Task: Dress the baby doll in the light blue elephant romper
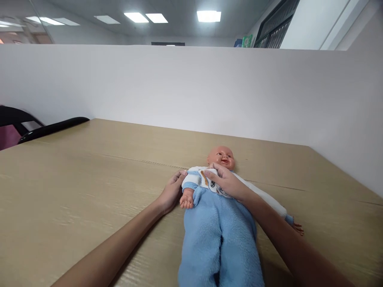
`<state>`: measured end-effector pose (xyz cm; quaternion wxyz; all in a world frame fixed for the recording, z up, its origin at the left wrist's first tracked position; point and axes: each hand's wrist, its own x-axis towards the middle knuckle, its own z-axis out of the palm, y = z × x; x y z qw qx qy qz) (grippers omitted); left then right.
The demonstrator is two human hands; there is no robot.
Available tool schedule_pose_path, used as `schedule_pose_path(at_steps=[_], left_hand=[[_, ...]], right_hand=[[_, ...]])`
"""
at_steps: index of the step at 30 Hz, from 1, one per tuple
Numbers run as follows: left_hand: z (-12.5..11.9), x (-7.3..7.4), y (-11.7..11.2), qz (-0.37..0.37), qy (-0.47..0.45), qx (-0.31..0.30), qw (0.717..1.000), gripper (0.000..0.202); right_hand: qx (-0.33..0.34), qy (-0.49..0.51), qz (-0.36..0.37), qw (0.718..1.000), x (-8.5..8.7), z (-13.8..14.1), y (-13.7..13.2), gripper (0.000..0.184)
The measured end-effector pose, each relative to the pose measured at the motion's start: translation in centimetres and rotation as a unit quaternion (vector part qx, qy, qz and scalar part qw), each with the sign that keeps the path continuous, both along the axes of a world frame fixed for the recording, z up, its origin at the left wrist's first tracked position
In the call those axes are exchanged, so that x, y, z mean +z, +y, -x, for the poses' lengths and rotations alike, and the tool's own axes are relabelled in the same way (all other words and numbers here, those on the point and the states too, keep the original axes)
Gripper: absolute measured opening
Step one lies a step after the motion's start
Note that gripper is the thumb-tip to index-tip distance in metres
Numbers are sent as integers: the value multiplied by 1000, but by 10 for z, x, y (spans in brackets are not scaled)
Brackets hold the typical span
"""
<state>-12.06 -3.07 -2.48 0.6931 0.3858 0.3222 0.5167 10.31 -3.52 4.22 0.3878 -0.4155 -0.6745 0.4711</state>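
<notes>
A baby doll (pixel 220 223) lies on its back on the table, its bald head (pixel 221 156) pointing away from me. It wears a white top (pixel 201 178) with a printed front and light blue cuffs, and fuzzy light blue trousers (pixel 206 231). At the doll's sleeve on the left side, my left hand (pixel 172 191) is closed on the cloth, its fingertips partly hidden. My right hand (pixel 229 181) lies across the chest, thumb and fingers closed on the top near the neck. The doll's other arm (pixel 269 199) stretches out to the right, partly behind my forearm.
The wood-grain table (pixel 89 191) has seams running across it. A white partition (pixel 179 87) rises along its far and right sides. A black chair (pixel 54 128) stands past the left edge, with something pink (pixel 10 136) beside it.
</notes>
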Motion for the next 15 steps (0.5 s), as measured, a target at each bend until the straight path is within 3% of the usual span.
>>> schedule_pose_path(at_steps=[7, 15], left_hand=[[9, 0, 5, -67, 70, -24, 995, 42], [-4, 12, 27, -9, 34, -64, 997, 49]], right_hand=[[5, 49, 32, 998, -5, -6, 2, 50], [-5, 92, 33, 995, -8, -7, 4, 52]])
